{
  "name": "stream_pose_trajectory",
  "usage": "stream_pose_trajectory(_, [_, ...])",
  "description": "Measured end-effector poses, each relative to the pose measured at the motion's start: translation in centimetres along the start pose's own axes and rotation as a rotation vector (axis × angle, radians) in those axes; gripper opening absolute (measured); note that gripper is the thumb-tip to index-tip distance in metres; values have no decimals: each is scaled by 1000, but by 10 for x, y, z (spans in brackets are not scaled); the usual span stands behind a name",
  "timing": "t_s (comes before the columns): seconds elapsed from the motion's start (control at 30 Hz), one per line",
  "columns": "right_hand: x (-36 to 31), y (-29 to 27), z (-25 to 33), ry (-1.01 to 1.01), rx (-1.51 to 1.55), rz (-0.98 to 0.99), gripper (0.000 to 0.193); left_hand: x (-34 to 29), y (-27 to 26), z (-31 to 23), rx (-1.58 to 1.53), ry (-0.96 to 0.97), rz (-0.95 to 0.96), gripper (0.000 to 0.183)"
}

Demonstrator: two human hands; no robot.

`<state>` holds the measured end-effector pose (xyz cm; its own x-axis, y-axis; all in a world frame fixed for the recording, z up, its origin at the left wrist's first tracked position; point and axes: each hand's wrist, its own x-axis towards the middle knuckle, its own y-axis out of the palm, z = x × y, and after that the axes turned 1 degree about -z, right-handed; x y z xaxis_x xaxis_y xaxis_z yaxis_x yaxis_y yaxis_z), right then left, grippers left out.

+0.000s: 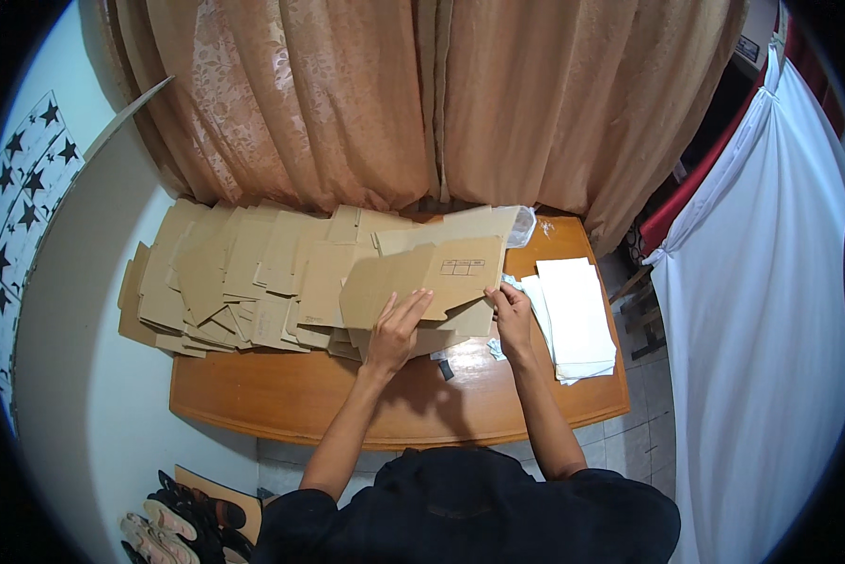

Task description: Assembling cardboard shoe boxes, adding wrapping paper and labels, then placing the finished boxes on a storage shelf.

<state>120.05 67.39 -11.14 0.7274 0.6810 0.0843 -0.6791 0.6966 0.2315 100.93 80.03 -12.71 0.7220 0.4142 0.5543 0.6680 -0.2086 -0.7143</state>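
A flat brown cardboard blank (422, 275) with a small printed grid lies tilted on top of a wide heap of similar cardboard blanks (244, 277). My left hand (396, 329) presses on its lower edge with fingers spread. My right hand (513, 315) pinches its lower right corner. Both forearms come up from the bottom of the view over the wooden table (347, 399).
A stack of white paper sheets (575, 315) lies at the table's right end. A small dark object (446, 369) rests near the front. Tan curtains (394, 103) hang behind, a white cloth (770, 310) hangs at right, and shoes (182, 522) sit on the floor.
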Motion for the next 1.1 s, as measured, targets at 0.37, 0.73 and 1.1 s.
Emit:
stream_pose_trajectory(0.37, [-34,-53,40,-6,62,318,70,38,-29,-73,-88,-143,-175,40])
stream_pose_trajectory(0.73, [-91,-116,12,-83,-625,356,56,49,2,-148,-43,-396,-202,23])
stream_pose_trajectory(1.1, [-96,-182,42,-99,-677,626,49,-11,13,-150,-350,-693,-377,29])
